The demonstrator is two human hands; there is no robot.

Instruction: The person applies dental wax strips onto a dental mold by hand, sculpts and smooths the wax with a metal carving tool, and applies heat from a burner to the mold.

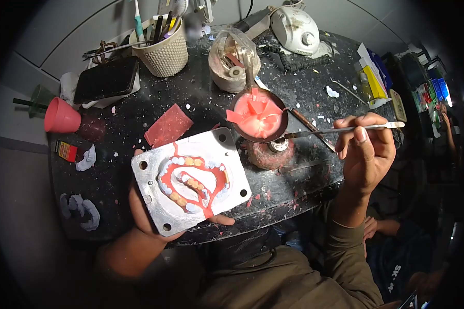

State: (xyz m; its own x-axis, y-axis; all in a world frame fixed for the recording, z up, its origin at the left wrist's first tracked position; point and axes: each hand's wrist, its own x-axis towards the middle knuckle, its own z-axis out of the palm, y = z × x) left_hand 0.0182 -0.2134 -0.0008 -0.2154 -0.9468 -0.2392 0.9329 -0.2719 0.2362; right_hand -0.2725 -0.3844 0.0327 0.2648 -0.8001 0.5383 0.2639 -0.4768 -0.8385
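My left hand (145,219) supports a metal dental flask half (227,203) from beneath, its fingers wrapped round the edge. Plaster, red wax runners and several rows of teeth (174,194) show in the flask, some white and some yellowish. Between the fingers of my right hand (367,152) is a wax spatula (335,130), held level. Its dark tip points left, close to the top of a small burner (271,155) and the pan's rim. Pink wax pieces (257,110) lie in melted wax in the small pan (237,135). Whether the tip touches the burner I cannot tell.
A pink wax sheet (168,125) lies behind the flask. Around it stand a pink cup (62,114), a tool basket (162,54), a bag-lined container (227,72) and a white control box (294,31). A knife (312,127) lies beside the pan. Another person (397,252) is at the right.
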